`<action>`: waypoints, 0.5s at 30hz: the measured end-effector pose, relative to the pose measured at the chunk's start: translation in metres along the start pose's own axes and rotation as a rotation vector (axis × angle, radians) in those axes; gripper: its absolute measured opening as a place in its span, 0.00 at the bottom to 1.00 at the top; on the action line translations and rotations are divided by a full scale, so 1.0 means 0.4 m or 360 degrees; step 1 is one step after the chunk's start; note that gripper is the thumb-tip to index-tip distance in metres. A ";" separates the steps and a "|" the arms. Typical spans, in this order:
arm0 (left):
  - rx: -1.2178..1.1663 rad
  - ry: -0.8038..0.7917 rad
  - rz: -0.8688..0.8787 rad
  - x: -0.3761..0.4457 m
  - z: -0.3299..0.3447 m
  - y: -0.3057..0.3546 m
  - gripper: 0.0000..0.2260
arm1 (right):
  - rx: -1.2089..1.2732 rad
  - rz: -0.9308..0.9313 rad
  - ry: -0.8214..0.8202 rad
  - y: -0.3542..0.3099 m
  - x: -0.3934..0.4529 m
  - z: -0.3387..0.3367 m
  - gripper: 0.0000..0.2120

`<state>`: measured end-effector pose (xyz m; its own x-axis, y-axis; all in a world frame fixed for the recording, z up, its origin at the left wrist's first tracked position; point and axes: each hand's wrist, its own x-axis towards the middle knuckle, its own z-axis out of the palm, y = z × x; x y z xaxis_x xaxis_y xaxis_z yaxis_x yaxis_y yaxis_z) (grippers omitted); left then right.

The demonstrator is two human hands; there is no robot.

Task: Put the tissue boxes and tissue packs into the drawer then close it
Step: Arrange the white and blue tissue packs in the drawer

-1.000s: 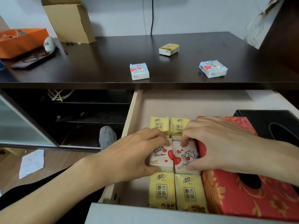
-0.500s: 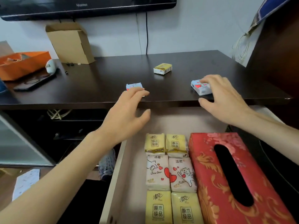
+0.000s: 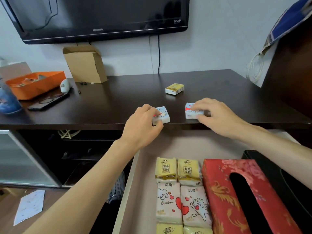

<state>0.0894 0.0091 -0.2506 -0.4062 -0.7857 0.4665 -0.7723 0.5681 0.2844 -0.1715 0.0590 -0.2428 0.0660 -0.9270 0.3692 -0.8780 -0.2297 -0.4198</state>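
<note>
Two small white tissue packs with red hearts lie near the front edge of the dark cabinet top. My left hand [image 3: 143, 125] grips the left pack [image 3: 163, 115]. My right hand [image 3: 214, 115] grips the right pack [image 3: 192, 112]. A yellow tissue pack [image 3: 174, 88] lies further back on the top. Below, the open drawer [image 3: 145, 168] holds several yellow and white tissue packs [image 3: 179, 190] in rows, a red tissue box [image 3: 217, 196] beside them and a black tissue box [image 3: 290, 188] at the right.
A cardboard box [image 3: 85, 65], an orange box [image 3: 35, 83], a white mouse [image 3: 64, 84], a phone [image 3: 49, 101] and a blue bottle [image 3: 6, 98] occupy the left of the cabinet top [image 3: 104, 105]. A TV [image 3: 101, 17] hangs above. A dark cabinet side [image 3: 290, 70] rises at the right.
Both hands left the packs in the drawer and rose to the cabinet top. They have closed on the two white packs; the right pack has shifted left. The view tilted up.
</note>
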 end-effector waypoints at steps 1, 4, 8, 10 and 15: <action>-0.0035 0.0048 0.0000 0.005 -0.003 -0.003 0.15 | 0.0093 -0.0037 0.0008 -0.004 0.006 0.000 0.16; -0.0161 0.0029 0.0003 0.025 -0.002 -0.025 0.22 | 0.0118 -0.0065 0.0136 -0.003 0.032 -0.012 0.17; -0.0267 -0.0291 -0.0037 0.040 0.019 -0.033 0.33 | 0.0066 0.0204 -0.0163 0.005 0.072 -0.018 0.36; -0.0200 -0.0266 -0.0005 0.042 0.032 -0.032 0.31 | 0.0110 0.0299 -0.0276 0.002 0.083 -0.007 0.38; -0.0308 -0.0251 -0.0007 0.029 0.011 -0.017 0.28 | 0.0147 0.0148 -0.0190 -0.035 0.063 -0.005 0.34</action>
<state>0.0878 -0.0049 -0.2509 -0.4862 -0.8080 0.3329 -0.6724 0.5892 0.4481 -0.1586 0.0395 -0.2262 0.0470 -0.9729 0.2264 -0.8361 -0.1623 -0.5240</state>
